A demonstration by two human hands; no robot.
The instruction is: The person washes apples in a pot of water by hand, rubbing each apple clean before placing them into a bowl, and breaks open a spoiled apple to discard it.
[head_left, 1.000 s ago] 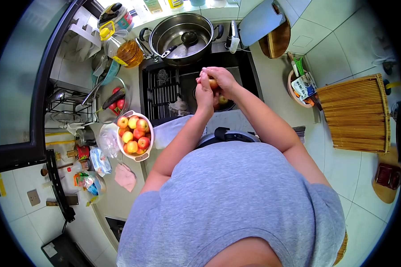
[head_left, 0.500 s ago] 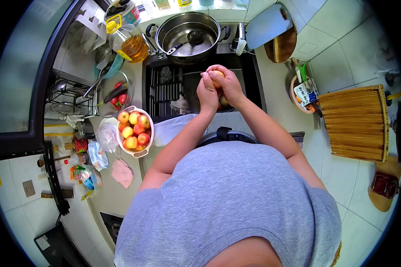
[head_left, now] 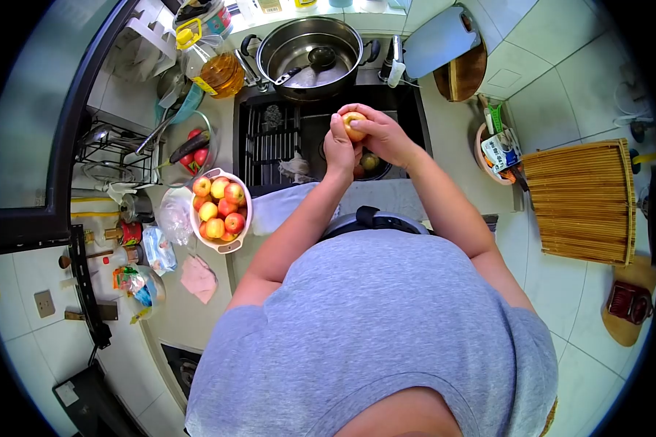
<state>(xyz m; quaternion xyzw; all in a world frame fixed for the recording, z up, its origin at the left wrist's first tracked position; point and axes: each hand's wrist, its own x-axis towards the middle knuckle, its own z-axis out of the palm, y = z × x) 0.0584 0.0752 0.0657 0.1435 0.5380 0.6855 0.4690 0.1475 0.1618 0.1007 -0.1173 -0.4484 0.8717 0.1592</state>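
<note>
Above the dark sink (head_left: 423, 138), an apple (head_left: 354, 126) with yellowish-red skin is held between both hands. My left hand (head_left: 338, 151) is closed round its left side, thumb pointing up. From the right, my right hand (head_left: 386, 137) wraps its fingers over the top, with the thumb on the fruit's near face. Below them in the sink, more round fruit (head_left: 370, 161) sits in a dark bowl, partly hidden by my hands. A white strainer basket (head_left: 248, 218) heaped with red and yellow apples stands on the counter to the left.
A large steel pot (head_left: 310, 54) holding a ladle (head_left: 321, 57) stands behind the sink. A rack (head_left: 270, 153) covers the sink's left side. An oil bottle (head_left: 221, 75) and a glass bowl (head_left: 210, 149) with an eggplant and red vegetables are at left. A pink cloth (head_left: 198, 278) lies nearer.
The hands have shifted slightly and opened up around the apple, so more of it shows. My right hand has moved a little right and down.
</note>
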